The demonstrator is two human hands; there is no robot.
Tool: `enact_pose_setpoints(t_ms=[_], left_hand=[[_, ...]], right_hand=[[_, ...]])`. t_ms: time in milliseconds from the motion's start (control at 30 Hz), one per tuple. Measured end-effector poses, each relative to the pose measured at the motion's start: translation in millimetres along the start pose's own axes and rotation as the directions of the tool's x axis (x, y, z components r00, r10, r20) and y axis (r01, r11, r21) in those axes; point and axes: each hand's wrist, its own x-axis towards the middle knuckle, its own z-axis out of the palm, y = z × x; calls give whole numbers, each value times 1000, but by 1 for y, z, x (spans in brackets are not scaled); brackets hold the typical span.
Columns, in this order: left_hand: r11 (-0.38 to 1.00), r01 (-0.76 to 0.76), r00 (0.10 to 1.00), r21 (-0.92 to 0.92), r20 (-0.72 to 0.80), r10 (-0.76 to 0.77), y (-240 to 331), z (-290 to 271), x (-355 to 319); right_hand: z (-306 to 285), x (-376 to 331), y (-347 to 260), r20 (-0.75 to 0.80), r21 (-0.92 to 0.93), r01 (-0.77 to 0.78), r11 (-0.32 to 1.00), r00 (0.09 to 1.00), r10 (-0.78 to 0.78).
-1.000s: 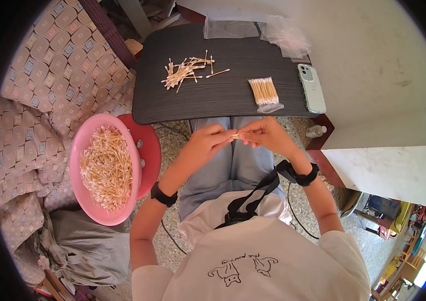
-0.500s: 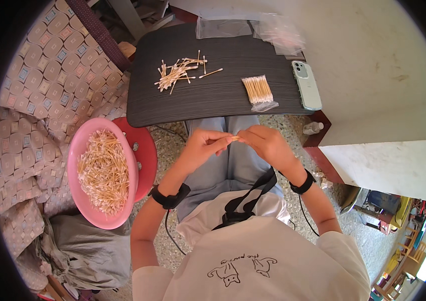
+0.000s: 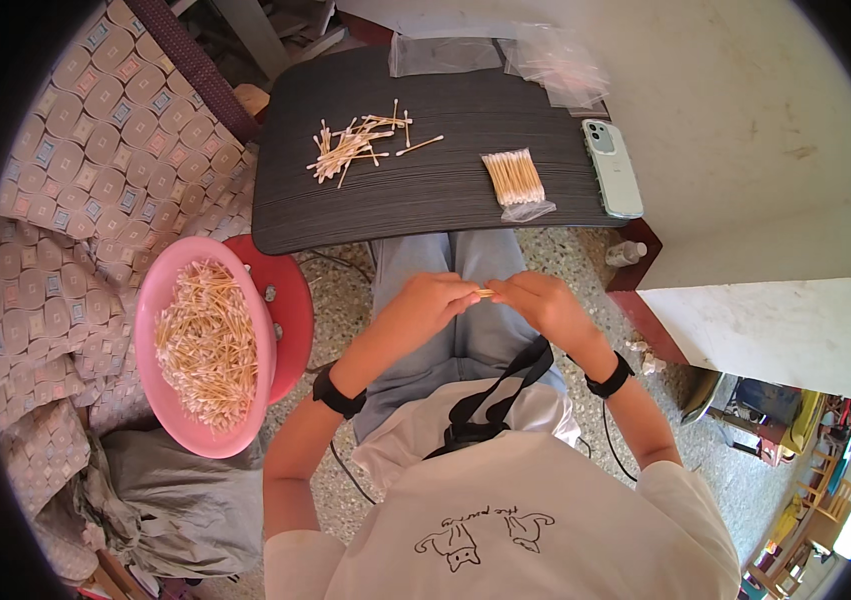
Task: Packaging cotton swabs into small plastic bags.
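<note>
Over my lap, my left hand [image 3: 433, 303] and my right hand [image 3: 543, 300] meet fingertip to fingertip. Pinched between them are a few cotton swabs [image 3: 485, 293], of which only a short stretch of the yellowish sticks shows; my fingers cover the ends. On the dark table beyond lies a loose heap of cotton swabs [image 3: 350, 148] to the left. A clear bag packed with aligned cotton swabs [image 3: 514, 180] rests to the right, near the front edge.
Left of my legs, a pink basin [image 3: 149, 370] full of cotton swabs stands on a red stool [image 3: 293, 330]. Clear plastic bags [image 3: 560, 68] lie along the far edge of the black table [image 3: 425, 210]. A phone [image 3: 612, 168] sits at its right edge, beside the wall.
Both hands have come slightly closer to my body, still joined at the fingertips. My left hand has turned so that its back shows more. The things on the table look unmoved.
</note>
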Motion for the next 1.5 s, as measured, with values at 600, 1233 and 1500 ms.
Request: enact_pose_setpoints(t_ms=[600, 1233, 1500], left_hand=[[897, 4, 841, 442, -487, 236, -21, 56, 91], [984, -110, 841, 142, -514, 169, -36, 66, 95], [974, -101, 854, 203, -484, 189, -33, 68, 96]], right_hand=[[3, -19, 43, -375, -21, -520, 854, 796, 475], [24, 5, 38, -471, 147, -570, 809, 679, 563], [26, 9, 35, -521, 144, -581, 801, 644, 561]])
